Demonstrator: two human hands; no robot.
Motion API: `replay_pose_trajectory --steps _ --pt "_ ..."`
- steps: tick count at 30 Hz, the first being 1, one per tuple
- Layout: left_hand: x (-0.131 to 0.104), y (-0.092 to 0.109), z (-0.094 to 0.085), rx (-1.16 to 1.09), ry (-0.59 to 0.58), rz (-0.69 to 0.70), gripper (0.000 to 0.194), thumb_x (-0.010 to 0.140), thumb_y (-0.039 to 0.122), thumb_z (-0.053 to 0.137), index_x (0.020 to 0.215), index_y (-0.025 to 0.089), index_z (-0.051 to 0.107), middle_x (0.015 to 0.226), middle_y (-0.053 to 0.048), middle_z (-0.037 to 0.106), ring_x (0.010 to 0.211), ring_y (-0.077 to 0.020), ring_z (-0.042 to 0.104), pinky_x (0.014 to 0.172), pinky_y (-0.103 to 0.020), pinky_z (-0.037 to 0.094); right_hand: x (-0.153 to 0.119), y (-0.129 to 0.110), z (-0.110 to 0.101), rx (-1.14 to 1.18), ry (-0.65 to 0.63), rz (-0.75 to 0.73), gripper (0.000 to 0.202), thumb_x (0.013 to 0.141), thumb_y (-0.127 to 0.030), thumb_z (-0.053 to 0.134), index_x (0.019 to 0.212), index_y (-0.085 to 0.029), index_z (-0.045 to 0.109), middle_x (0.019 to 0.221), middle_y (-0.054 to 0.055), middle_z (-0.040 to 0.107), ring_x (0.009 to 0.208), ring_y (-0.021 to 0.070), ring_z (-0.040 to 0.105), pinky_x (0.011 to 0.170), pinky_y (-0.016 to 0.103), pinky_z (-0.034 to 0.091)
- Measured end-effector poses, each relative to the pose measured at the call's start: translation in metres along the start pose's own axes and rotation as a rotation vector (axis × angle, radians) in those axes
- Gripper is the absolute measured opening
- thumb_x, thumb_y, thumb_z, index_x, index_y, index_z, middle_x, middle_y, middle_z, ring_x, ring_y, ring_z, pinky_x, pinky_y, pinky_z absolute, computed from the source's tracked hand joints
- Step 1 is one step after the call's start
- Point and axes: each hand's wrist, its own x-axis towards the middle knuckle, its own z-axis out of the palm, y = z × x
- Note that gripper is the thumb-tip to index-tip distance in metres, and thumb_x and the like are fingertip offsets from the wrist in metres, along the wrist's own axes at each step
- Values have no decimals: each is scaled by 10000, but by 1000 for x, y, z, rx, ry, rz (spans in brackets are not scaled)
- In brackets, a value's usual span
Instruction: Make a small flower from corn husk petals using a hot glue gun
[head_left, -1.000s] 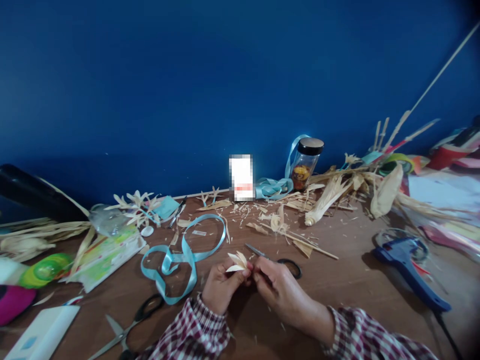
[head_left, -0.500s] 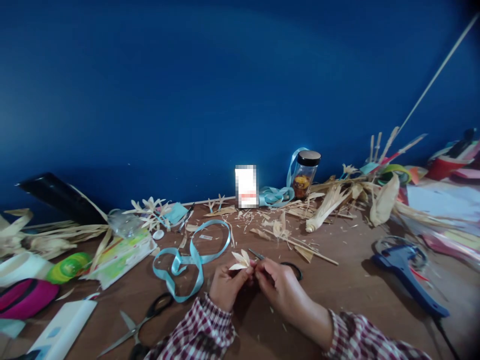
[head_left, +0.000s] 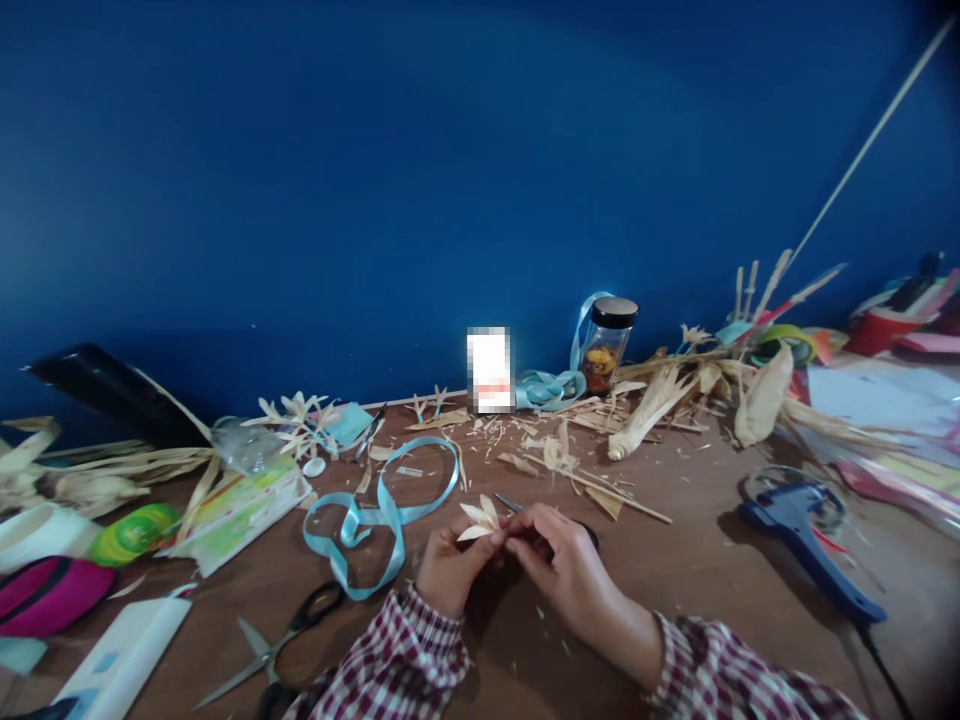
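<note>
1. The flower (head_left: 482, 518), made of pale, pointed petals, is above the near middle of the table (head_left: 697, 570), at the fingertips of the left hand (head_left: 448, 575).
2. The left hand is gripping it low, between thumb and fingers, with the petals standing out above the thumb.
3. The right hand (head_left: 574, 575) is closed in a pinch just beside the flower's base; what lies between its fingertips, if anything, is hidden.
4. The flower looks like dry husk, so I judge it very light, papery and a little springy, not slippery, but easy to crease, split or crush.
5. The best hold is probably the gathered base, with a light pinch; squeezing or pulling a petal tip could bend or tear it. The base itself is covered by the fingers, so its firmness cannot be told.
6. Blue ribbon (head_left: 391, 512) and open scissors (head_left: 265, 659) lie to the left; a thin stick (head_left: 637, 506) lies beyond the right hand, and a glue gun (head_left: 787, 515) lies farther right.
</note>
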Motion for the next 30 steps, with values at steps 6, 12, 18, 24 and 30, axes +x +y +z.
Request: replay_pose_trajectory --steps 6,12,18,24,30 --pt "1 1 0 43 -27 40 243 624 339 745 768 143 739 537 -3 631 464 -93 512 492 -218 432 1 3 4 80 3 42 93 836 -174 530 811 -183 619 800 30 661 745 157 604 679 249 450" --pt "0 2 0 78 -36 57 221 652 335 721 742 133 723 517 5 603 466 -98 514 488 -214 430 1 2 4 145 -32 95 85 845 -183 500 852 -178 584 782 27 655 694 148 604 629 240 466" --pt "-5 8 7 251 3 150 152 710 279 656 727 136 705 629 -30 659 595 -157 585 596 -262 474 -1 -5 -5 16 84 -16 215 803 -160 515 1016 -187 509 927 59 590 764 157 574 689 269 476" --pt "-11 16 15 460 -29 327 96 711 141 597 695 157 691 724 -48 687 740 -204 622 701 -289 472 -2 -3 -2 27 77 -72 240 794 -146 517 1028 -196 497 935 61 584 831 169 574 752 285 478" --pt "-11 16 15 611 16 445 128 727 121 567 673 174 670 688 -35 668 680 -178 608 660 -267 457 -1 3 1 15 77 -41 207 805 -157 508 1008 -193 520 874 50 623 763 157 596 702 271 493"
